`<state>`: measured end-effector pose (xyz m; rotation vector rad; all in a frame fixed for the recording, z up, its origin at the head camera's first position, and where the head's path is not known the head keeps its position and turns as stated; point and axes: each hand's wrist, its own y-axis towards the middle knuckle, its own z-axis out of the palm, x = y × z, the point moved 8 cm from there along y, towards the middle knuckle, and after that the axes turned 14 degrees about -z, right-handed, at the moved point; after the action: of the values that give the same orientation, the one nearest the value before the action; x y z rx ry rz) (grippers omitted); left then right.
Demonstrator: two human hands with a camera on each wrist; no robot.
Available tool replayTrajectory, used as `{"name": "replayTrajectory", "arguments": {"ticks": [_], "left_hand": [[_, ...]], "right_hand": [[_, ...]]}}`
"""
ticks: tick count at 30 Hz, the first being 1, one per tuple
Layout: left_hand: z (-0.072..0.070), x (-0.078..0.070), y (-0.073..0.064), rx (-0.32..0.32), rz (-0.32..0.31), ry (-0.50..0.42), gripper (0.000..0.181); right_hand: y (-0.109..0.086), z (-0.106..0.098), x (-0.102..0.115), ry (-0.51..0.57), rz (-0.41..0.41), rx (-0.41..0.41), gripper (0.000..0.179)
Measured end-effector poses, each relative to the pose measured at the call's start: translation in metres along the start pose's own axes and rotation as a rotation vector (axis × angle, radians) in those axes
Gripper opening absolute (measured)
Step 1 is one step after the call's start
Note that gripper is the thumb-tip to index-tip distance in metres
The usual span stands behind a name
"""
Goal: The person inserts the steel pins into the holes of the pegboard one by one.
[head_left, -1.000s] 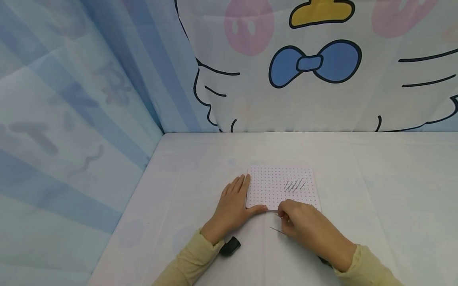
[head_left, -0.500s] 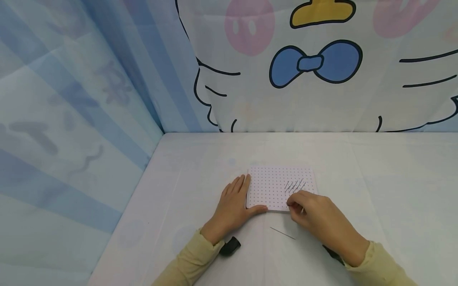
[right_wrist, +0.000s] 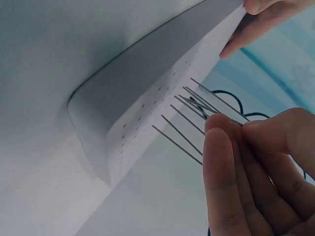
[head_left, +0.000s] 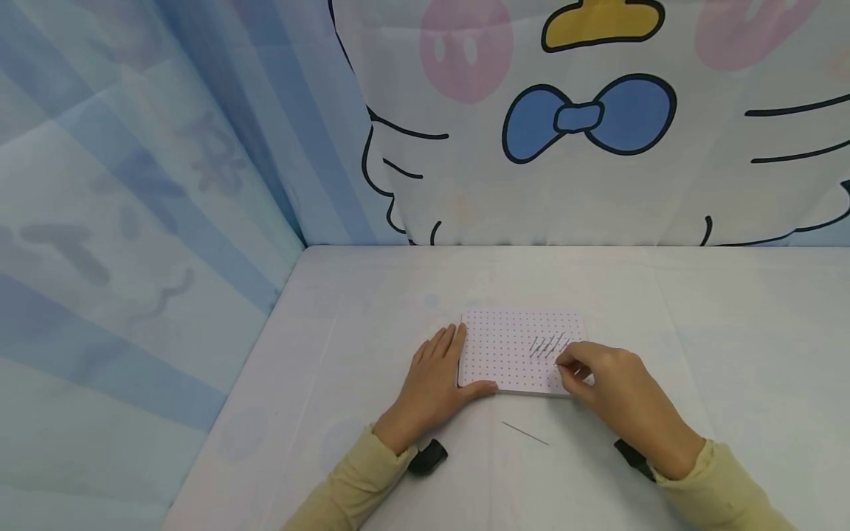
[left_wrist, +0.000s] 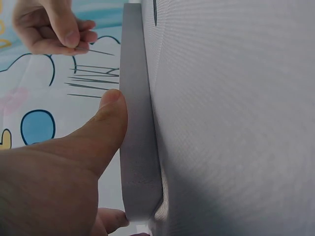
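A white board with rows of small dots (head_left: 494, 350) lies on the table, with several thin metal needles (head_left: 546, 346) standing in its right part. My left hand (head_left: 430, 380) rests against the board, fingers straight along the left edge and thumb on the front edge. Over the right part of the board, my right hand (head_left: 617, 376) pinches another needle (left_wrist: 102, 52) between thumb and fingertips. In the right wrist view, its fingers hide part of the needles. One loose needle (head_left: 524, 433) lies on the table in front of the board.
A pale cloth (head_left: 744, 354) covers the table. Printed curtains (head_left: 465, 177) hang behind it and on the left. Black wrist devices (head_left: 428, 457) show at both sleeves.
My right hand has moved right and away from me, from the board's front edge to over its right part, carrying the pinched needle. The left hand has stayed put.
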<state>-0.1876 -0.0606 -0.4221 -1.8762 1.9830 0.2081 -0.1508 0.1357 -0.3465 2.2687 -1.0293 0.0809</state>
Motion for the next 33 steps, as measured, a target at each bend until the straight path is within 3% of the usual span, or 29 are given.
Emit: {"name": "replayTrajectory", "arguments": {"ticks": [8,33], "left_hand": [[0.001,0.001,0.001,0.002,-0.004,-0.007,0.101],[0.0,-0.001,0.0,-0.001,-0.002,0.005,0.101]], "right_hand": [[-0.001,-0.002,-0.01,0.007,0.007,-0.047,0.021],[0.001,0.01,-0.025,0.041,0.073,-0.017,0.01]]}}
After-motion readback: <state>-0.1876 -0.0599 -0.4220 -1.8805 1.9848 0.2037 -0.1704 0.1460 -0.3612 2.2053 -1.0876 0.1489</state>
